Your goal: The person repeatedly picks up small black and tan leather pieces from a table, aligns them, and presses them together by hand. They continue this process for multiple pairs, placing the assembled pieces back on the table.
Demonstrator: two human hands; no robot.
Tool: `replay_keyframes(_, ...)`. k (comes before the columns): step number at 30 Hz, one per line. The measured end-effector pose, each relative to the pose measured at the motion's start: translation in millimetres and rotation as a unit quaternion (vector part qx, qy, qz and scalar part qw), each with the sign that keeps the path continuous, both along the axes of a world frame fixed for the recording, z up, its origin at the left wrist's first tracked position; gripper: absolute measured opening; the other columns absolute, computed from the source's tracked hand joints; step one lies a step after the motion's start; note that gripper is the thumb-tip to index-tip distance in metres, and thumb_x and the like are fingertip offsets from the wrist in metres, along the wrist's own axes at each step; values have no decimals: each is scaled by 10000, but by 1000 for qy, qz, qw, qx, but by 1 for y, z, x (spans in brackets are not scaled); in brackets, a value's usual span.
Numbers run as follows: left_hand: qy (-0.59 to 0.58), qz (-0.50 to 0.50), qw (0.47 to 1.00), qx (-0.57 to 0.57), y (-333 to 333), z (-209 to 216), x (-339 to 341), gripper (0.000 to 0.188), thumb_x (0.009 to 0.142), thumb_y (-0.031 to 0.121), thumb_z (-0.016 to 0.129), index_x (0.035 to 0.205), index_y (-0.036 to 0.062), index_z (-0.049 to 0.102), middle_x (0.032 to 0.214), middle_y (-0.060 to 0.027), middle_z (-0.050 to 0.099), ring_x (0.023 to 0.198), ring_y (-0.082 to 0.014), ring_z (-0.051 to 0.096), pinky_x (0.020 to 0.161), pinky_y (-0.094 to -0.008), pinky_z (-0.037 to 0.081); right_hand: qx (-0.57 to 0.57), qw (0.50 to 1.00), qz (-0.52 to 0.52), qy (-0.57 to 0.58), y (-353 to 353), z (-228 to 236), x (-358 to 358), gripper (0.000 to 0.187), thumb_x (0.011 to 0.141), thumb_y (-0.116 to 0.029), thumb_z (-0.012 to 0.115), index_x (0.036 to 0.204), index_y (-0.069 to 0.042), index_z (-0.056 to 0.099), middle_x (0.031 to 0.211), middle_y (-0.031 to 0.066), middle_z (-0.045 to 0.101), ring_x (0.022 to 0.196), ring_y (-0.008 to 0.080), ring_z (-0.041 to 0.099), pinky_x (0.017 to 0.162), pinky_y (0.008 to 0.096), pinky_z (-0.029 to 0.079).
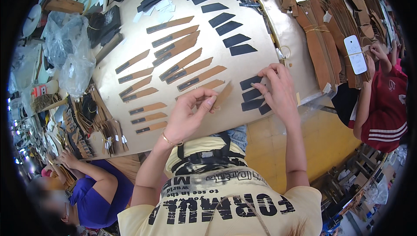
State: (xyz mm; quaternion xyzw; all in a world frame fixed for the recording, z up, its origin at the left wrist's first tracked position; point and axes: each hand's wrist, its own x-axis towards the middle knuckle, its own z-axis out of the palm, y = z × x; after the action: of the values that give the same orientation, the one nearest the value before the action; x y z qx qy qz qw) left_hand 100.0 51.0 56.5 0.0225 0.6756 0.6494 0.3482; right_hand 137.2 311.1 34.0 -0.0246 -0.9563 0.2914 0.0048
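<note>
My left hand (189, 109) pinches a brown leather strip (224, 94) between thumb and fingers, its angled end pointing up and right. Over a small group of dark slanted leather pieces (252, 104), my right hand (280, 89) has its thumb and curled fingers at the right end of the top dark piece (248, 83). Several brown strips with dark patches at their left ends (147, 118) lie in slanting rows to the left of and beyond my left hand. Farther away, more dark pieces (229, 28) form a column.
Bundled brown leather strips (319, 49) and a white card (355, 54) lie right, near a person in red (386, 105). Clear plastic bags (71, 53) and leather scraps sit left. Another person in blue (97, 192) works at lower left. The pale table (195, 125) ends near my waist.
</note>
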Motion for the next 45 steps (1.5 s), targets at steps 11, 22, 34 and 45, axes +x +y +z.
replay_keyframes(11, 102, -122, 987, 9, 13, 22, -18, 256, 929, 84, 624, 1169, 15, 683, 1014, -68, 699, 877, -114, 597, 838, -278, 479, 44, 993, 15, 106, -5, 3, -35, 287, 818, -200, 773, 1030, -32, 678, 999, 107, 674, 913, 263, 634, 861, 396, 454)
replay_keyframes(22, 94, -32, 992, -83, 37, 2, -8, 280, 870, 42, 720, 1140, -21, 679, 978, -64, 704, 905, -112, 653, 831, -244, 519, -406, 897, 55, -163, 3, 18, -8, 233, 850, -125, 755, 1032, 13, 706, 938, 44, 691, 883, 118, 602, 820, 267, 473)
replay_keyframes(34, 200, 32, 960, -194, 54, -24, -21, 161, 878, 92, 715, 955, -49, 727, 692, -71, 693, 565, -48, 608, 516, -197, 445, -243, 965, -34, -92, -13, -1, -33, 159, 841, -81, 719, 974, 7, 709, 879, 148, 717, 776, 253, 707, 693, 325, 538)
replay_keyframes(45, 179, 30, 962, -202, 58, -31, -24, 133, 872, 77, 713, 913, -49, 721, 653, -46, 674, 521, -35, 570, 487, -197, 425, -214, 969, -35, -117, -14, -2, -40, 150, 812, -71, 748, 923, 28, 721, 809, 102, 724, 725, 151, 679, 681, 285, 530)
